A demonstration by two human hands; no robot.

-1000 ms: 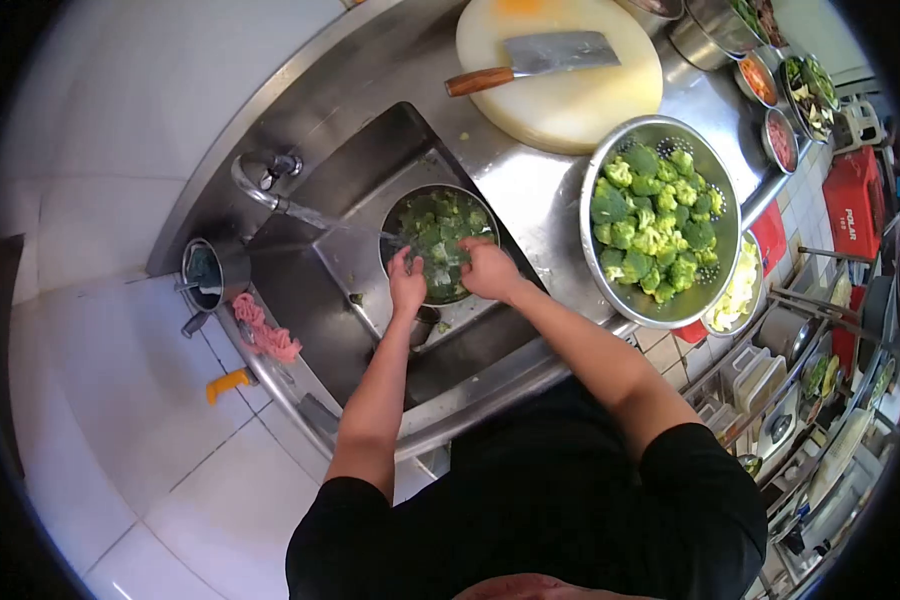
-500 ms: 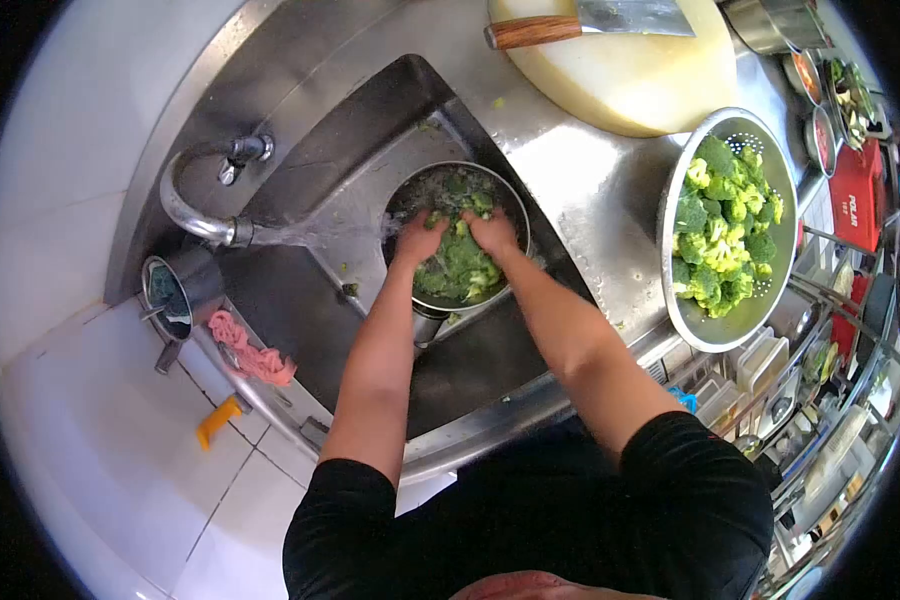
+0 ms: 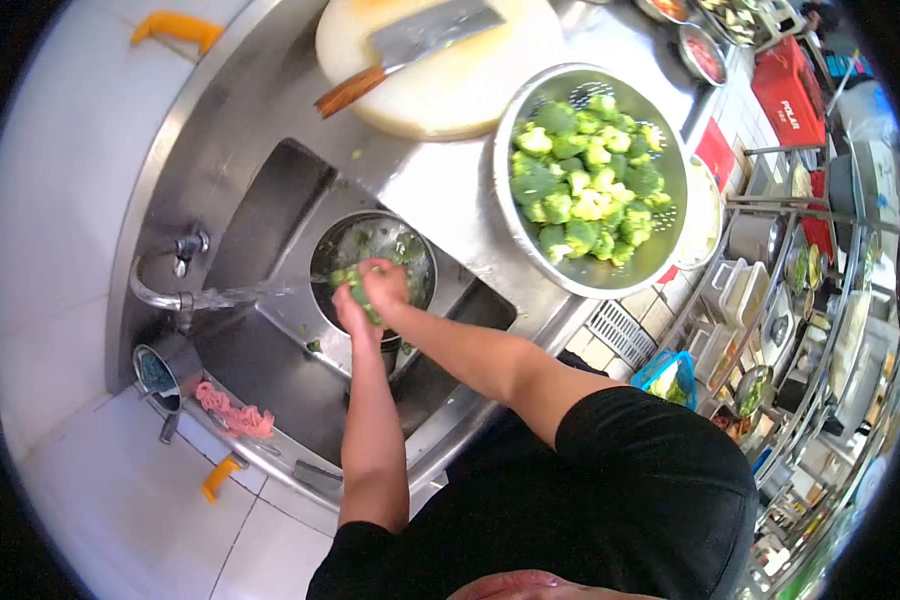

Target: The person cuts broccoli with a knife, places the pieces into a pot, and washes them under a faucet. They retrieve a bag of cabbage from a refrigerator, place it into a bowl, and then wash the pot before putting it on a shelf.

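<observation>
In the sink, a round metal pot [image 3: 432,275] holds water with green bits of broccoli [image 3: 395,240] in it. Over the pot's near side, my left hand [image 3: 354,314] and my right hand [image 3: 386,285] are cupped together around broccoli florets [image 3: 345,275]. Green shows between and above my fingers. Water runs from the curved faucet [image 3: 160,297] towards the pot. To the right, on the counter, a large perforated colander [image 3: 505,205] is heaped with broccoli florets [image 3: 590,180].
A cleaver [image 3: 435,42] lies on a thick round cutting board [image 3: 440,115] behind the sink. Beside the faucet are a metal container [image 3: 175,365] and a pink cloth [image 3: 235,412]. Shelves with containers [image 3: 740,295] stand at the right, near a blue basket [image 3: 670,375].
My hands have come up out of the pot's water and closed together around florets. The view has turned right, bringing the colander nearer the middle.
</observation>
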